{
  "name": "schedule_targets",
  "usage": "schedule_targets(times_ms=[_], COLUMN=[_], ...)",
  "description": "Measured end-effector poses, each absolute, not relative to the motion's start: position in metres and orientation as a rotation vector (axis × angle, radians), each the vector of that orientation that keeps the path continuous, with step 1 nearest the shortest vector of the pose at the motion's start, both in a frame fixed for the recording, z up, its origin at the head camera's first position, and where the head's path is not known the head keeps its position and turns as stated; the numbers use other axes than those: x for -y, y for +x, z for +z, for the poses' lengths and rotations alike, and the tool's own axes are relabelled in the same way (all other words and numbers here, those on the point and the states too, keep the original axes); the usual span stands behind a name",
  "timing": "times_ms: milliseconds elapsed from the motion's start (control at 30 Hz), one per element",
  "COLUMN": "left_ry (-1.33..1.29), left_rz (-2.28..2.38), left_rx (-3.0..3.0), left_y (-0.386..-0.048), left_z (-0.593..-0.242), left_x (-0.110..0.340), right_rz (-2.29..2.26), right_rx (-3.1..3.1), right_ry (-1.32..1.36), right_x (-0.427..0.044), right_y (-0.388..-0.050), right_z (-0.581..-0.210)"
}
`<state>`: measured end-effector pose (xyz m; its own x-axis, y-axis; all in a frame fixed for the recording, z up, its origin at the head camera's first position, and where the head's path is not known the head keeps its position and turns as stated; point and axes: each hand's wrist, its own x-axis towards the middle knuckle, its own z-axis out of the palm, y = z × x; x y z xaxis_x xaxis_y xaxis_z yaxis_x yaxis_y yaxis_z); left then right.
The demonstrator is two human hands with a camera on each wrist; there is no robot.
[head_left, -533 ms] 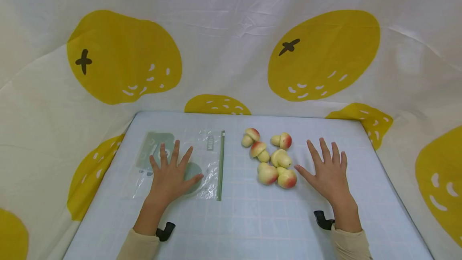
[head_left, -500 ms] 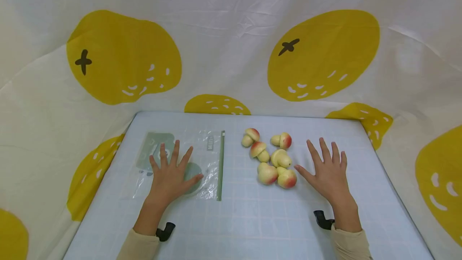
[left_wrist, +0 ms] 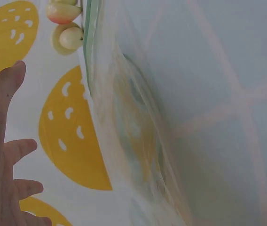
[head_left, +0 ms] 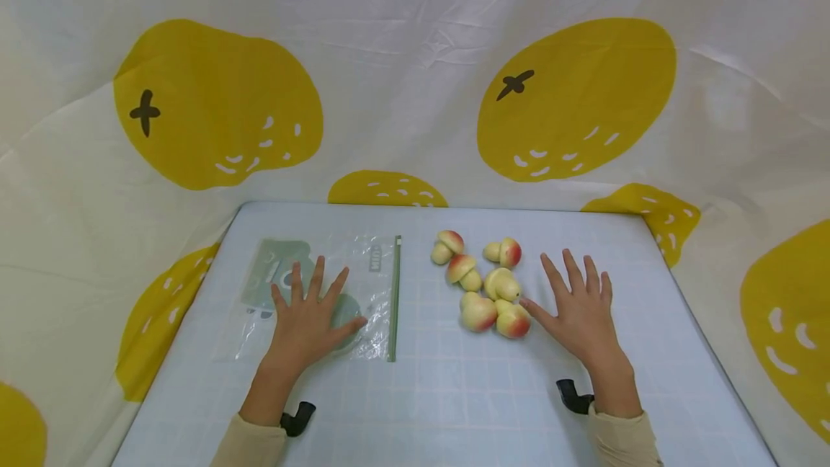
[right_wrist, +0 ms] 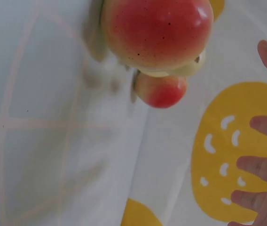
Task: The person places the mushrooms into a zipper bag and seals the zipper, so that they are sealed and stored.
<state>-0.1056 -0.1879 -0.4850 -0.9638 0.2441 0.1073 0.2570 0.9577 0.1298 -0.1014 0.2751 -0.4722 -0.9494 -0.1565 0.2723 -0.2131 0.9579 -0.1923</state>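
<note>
While the left hand point(head_left: 303, 334) hangs with fingers spread wide over the clear bag point(head_left: 376, 308) toward the desk's point(head_left: 454, 402) far left corner, the right hand point(head_left: 583, 323), just as wide and also holding nothing, hovers beside six mushrooms point(head_left: 503, 285) grouped slightly right of the middle, toward the far edge. Because plastic this limp would probably crease and slide, it is best pinched at the green strip point(head_left: 395, 301) along its right side. Smooth and round, the mushrooms look apt to roll, so taking one at a time, thumb opposite fingertips, should beat scooping.
</note>
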Motion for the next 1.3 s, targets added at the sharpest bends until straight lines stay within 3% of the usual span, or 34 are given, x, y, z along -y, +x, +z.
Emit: schedule_targets(times_ms=[1300], left_ry=[-0.463], left_rz=[-0.349], left_rx=[3.196], left_y=[-0.106], left_z=[-0.502], left_x=[0.136], right_rz=[0.313], right_rx=[2.757], right_ry=[0.761], right_x=[-0.168], right_y=[-0.113], right_z=[-0.480])
